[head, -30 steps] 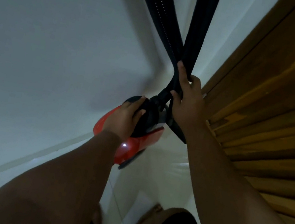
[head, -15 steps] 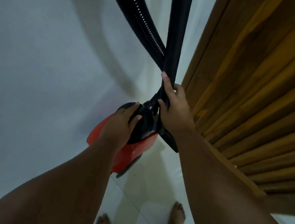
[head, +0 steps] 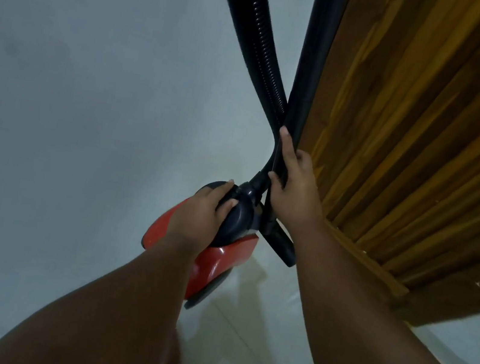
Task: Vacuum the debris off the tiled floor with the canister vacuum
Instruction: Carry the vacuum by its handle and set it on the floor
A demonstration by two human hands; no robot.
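Head cam | my left hand (head: 198,216) clasps red plastic canister vacuum (head: 214,261) | right hand (head: 294,191) curled round black rigid wand (head: 311,66) just right of vacuum, long axis pointing away

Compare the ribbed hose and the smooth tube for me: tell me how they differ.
The hose is ribbed; the tube is smooth. The hose curves; the tube runs straight. The hose joins the red canister at its black front; the tube is gripped by the right hand, its lower end free. Both are black and leave the top of the frame.
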